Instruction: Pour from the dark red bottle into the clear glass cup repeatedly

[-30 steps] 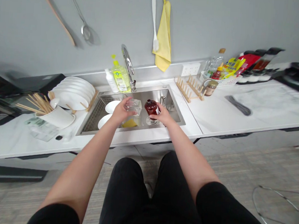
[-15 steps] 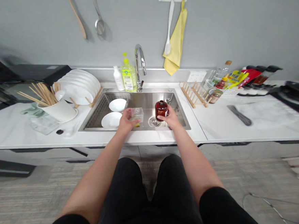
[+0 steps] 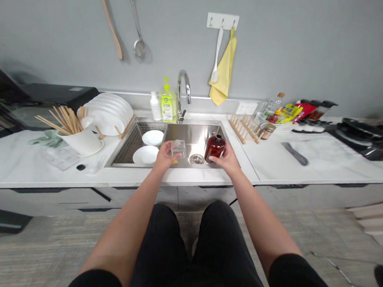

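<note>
Over the sink [image 3: 190,166] both of my hands hold something. My left hand [image 3: 164,158] is closed around a small clear square container [image 3: 178,148], in front of two white bowls [image 3: 145,155]. My right hand [image 3: 228,160] grips a dark red-brown bottle [image 3: 215,147] from its right side. The bottle is upright, with its neck uncovered. Between the hands lies the round drain [image 3: 197,159]. A bit of something yellow [image 3: 175,162] shows below the clear container, mostly hidden by my left hand.
Behind the sink stand a faucet [image 3: 182,95], a green soap bottle [image 3: 168,104] and a white bottle [image 3: 155,106]. Left are racked white plates [image 3: 110,111] and a white holder of chopsticks [image 3: 83,141]. Right are a wooden rack [image 3: 245,129], a jar [image 3: 267,131] and a dark utensil [image 3: 295,153].
My right hand has moved the red-brown bottle right, away from the clear container. My left hand keeps its hold, with the container slightly turned. The whole view has shifted a little.
</note>
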{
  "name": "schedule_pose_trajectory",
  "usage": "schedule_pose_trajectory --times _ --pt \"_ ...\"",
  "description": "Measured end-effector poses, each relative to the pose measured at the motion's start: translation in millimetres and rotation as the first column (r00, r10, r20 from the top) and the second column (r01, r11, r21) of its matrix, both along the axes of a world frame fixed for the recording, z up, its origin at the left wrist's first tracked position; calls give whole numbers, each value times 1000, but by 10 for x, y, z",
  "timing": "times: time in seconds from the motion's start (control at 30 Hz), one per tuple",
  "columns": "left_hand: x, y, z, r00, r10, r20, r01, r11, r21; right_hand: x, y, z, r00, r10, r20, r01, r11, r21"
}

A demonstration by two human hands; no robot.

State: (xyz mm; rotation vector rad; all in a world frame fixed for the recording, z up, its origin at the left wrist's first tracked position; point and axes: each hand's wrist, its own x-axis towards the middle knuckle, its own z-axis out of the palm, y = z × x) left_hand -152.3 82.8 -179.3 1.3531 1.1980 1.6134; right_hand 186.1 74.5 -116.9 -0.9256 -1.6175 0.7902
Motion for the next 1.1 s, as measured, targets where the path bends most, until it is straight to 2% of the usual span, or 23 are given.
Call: schedule_pose_trajectory --times 0.2,0.4,0.6,0.8,0.87,0.93,1.03,1.1 --pt "-1 -33 14 998 -69 6 68 997 21 195 -355 -221 999 -29 34 30 998 -50" --pt "16 -67 46 998 -66 -16 66 997 31 144 -522 -374 999 -5 49 9 997 -78" --pt "13 -74 52 996 -52 -66 53 998 15 -2 -515 -316 999 5 53 -2 997 -72" --pt "26 -70 73 996 0 -89 -1 1000 -10 -136 -208 -155 997 -5 73 9 998 -60" --pt "0 -40 164 992 37 -120 -38 999 -4 -210 -57 -118 996 -24 83 28 998 -47" --pt "-51 20 333 979 63 -193 -56 998 42 -307 98 -99 995 -49 91 53 998 -39" --pt "-139 157 717 922 83 -378 -20 985 169 -474 304 -94 995 -62 83 66 997 -46" --pt "-177 258 1010 851 93 -517 36 971 234 -579 406 -94 996 -63 67 66 996 -51"
